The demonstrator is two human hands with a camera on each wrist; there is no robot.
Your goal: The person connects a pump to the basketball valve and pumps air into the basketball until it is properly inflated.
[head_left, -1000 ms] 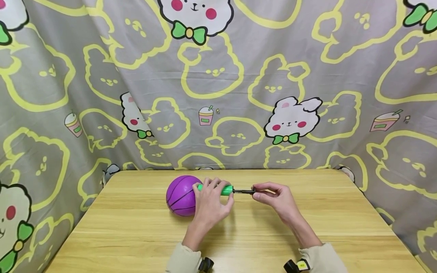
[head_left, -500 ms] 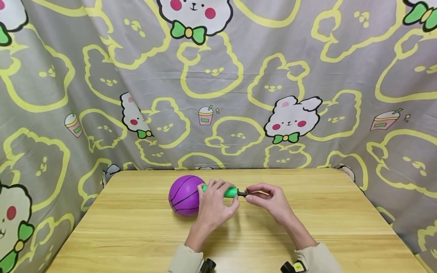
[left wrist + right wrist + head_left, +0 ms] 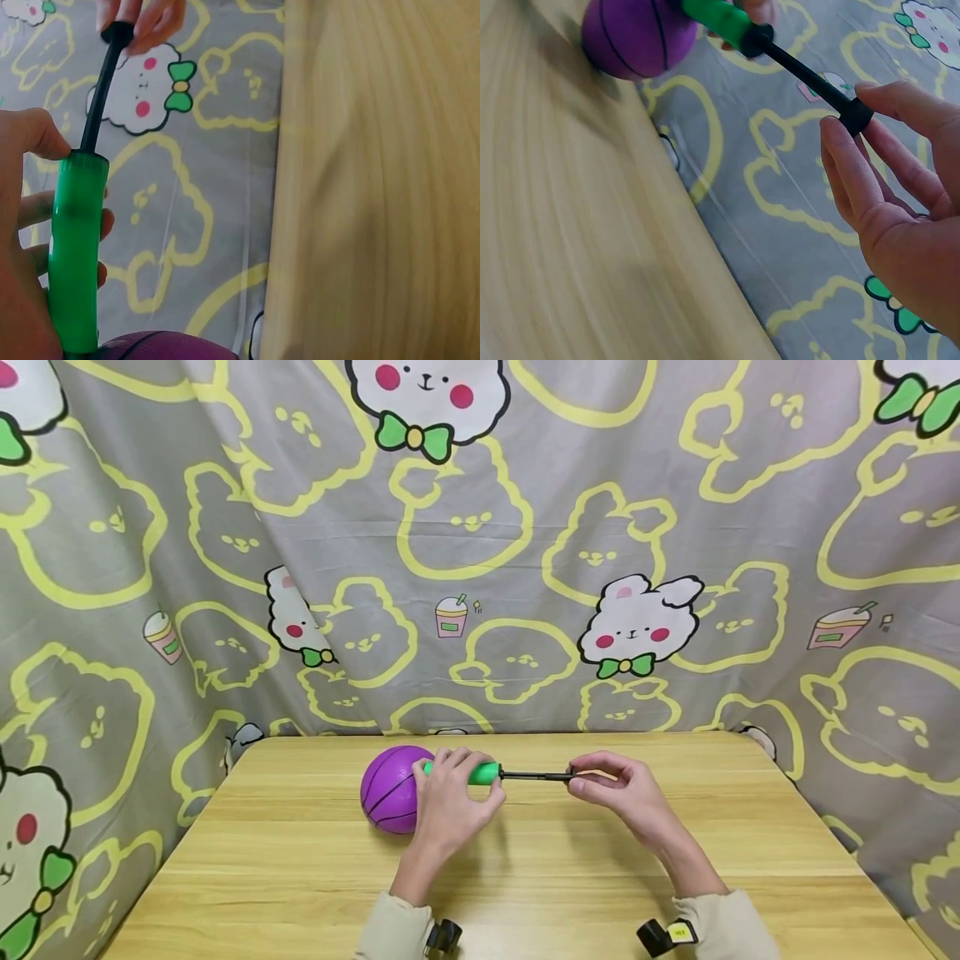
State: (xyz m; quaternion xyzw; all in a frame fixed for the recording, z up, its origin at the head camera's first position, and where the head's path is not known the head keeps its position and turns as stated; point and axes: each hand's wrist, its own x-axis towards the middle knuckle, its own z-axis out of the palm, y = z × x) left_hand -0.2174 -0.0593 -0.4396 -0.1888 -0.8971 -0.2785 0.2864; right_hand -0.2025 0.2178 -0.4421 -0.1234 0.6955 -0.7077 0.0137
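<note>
A green hand pump [image 3: 77, 240] with a black rod lies level, its far end up against a purple ball [image 3: 392, 793] marked with black lines like a basketball. My left hand [image 3: 453, 802] grips the pump's green barrel, fingers curled over it. At the other end my right hand [image 3: 626, 793] pinches the black end of the rod [image 3: 810, 77] between thumb and fingers. The rod is drawn well out of the barrel. In the right wrist view the ball sits at the top left, where the barrel's end meets it; the joint itself is hidden.
The wooden table [image 3: 525, 885] lies under both hands. Behind it and at both sides hangs a grey curtain [image 3: 517, 543] with yellow outlines and cartoon animals, close to the table's back edge.
The rod slid into the barrel half a second ago and is now pulled out further than before. My right hand has moved right; the ball and left hand shifted slightly left.
</note>
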